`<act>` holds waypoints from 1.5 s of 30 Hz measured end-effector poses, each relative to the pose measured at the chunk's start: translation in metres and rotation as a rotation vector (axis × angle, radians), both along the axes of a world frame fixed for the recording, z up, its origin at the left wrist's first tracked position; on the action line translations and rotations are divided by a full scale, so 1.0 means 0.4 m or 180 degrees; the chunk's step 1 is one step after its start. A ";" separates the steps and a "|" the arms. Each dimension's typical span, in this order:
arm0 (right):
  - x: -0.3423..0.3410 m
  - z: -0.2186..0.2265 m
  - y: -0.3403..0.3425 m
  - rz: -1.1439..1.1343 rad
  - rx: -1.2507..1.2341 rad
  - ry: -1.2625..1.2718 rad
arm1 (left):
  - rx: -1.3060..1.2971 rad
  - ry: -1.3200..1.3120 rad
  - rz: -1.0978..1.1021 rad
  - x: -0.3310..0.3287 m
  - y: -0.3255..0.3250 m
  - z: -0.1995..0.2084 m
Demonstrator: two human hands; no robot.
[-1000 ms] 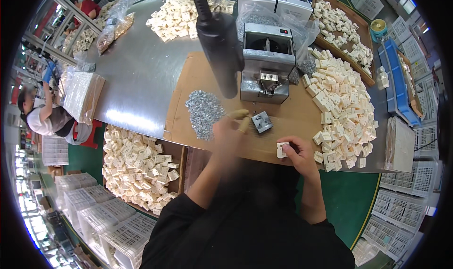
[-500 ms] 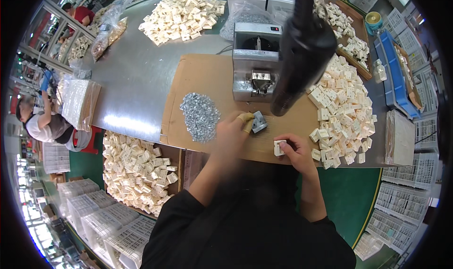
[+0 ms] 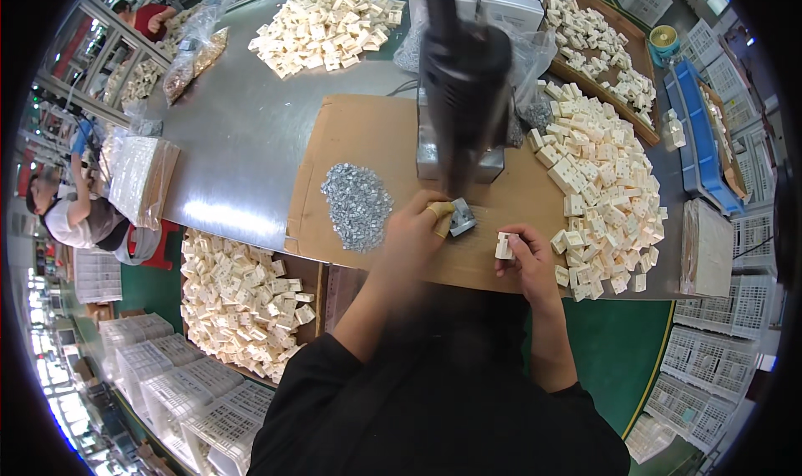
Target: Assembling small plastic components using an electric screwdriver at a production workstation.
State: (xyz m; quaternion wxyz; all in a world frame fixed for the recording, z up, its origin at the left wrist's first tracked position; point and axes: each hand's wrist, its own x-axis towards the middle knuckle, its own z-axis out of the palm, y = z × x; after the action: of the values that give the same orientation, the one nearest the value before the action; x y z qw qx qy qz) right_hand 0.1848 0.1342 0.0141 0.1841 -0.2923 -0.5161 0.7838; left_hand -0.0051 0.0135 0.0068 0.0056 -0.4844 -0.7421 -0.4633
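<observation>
My right hand [image 3: 535, 267] pinches a small cream plastic housing [image 3: 505, 245] between thumb and fingers, just above the cardboard's front edge. My left hand [image 3: 414, 230], slightly blurred, has yellow covers on its fingertips. Those fingers are bent together at the left side of a grey metal block [image 3: 462, 218] on the cardboard [image 3: 359, 125]; whatever they pinch is hidden. Over the block hangs a black cylindrical tool [image 3: 468, 79], its lower end blurred close to my left fingertips. A heap of small silvery metal parts [image 3: 357, 207] lies left of my left hand.
Cream housings form a large pile [image 3: 606, 184] on the right and another [image 3: 326, 25] at the back. More fill a box [image 3: 311, 309] below the table's front edge. Behind the black tool stands a silver machine [image 3: 428, 142], partly hidden. A blue crate [image 3: 697, 142] is far right.
The black tool has swung left, from beside the machine to over the metal block. My right hand has moved slightly right and turned the housing. My left hand stays by the block.
</observation>
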 end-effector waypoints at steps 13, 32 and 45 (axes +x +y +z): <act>0.000 -0.003 -0.006 -0.0093 -0.0196 0.0005 | -0.0027 -0.0003 -0.0027 0.002 0.004 0.002; 0.002 -0.011 -0.029 -0.0149 -0.0278 0.0189 | -0.0185 -0.0388 0.0128 0.006 0.003 0.009; -0.034 0.018 -0.023 -0.0082 0.0194 0.0054 | -0.0156 -0.0782 0.0069 -0.007 0.006 0.003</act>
State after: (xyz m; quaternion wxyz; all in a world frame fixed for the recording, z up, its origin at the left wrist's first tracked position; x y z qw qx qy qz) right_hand 0.1710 0.1249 0.0212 0.2074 -0.2866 -0.5344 0.7677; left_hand -0.0077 0.0158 0.0079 -0.0922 -0.4158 -0.7535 -0.5008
